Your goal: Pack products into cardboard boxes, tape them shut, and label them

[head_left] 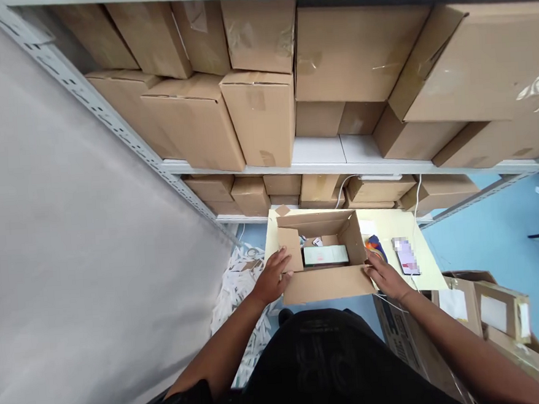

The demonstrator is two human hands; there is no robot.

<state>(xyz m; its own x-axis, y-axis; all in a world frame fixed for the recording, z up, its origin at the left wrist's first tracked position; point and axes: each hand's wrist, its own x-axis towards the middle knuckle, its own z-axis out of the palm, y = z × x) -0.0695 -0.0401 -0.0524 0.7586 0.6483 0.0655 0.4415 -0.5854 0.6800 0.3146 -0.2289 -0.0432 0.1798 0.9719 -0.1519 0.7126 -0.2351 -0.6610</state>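
Observation:
An opened cardboard box (pixel 330 284) sits on a pale yellow table in front of me, its front flap folded out toward my body. Inside it lie a pale green-white carton (pixel 325 256) and a few small items too small to make out. My left hand (pixel 273 277) holds the box at its left flap, near the front left corner. At the front right corner, my right hand (pixel 386 275) grips the edge where the front flap meets the side. Just beyond that hand is a blue and orange bundle (pixel 375 247), partly hidden by the box and fingers.
A phone (pixel 406 256) with a cable lies on the yellow table (pixel 429 271) to the right. Shelves of cardboard boxes (pixel 259 119) rise behind it. White paper scraps (pixel 232 297) cover the floor at left; more open boxes (pixel 494 315) stand at lower right.

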